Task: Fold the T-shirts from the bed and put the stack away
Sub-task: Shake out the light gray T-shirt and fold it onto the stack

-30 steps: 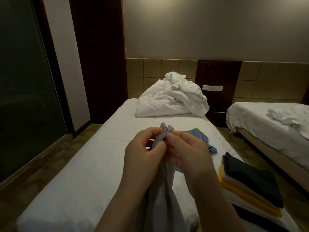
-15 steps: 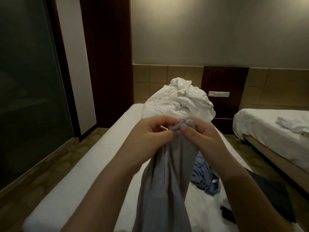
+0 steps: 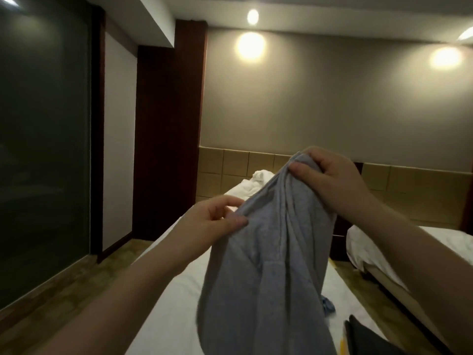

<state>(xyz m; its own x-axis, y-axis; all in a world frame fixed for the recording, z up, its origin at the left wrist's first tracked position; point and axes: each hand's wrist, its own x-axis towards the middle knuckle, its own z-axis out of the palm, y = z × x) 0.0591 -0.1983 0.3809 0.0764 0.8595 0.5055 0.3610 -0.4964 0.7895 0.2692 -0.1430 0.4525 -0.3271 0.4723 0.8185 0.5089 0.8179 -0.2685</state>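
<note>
At the near right of the bed a folded stack is seen, on the right hand's side. Above the bed a grey shirt is held hanging, long axis near upright. Its top edge is pinched low by the left hand and gripped higher and farther off by the right hand, so a sideways spread is judged to be needed next.

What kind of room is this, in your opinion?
Likely a twin hotel room: a white bed with a second bed beside it, a padded wall panel behind both, and ceiling spotlights.
</note>
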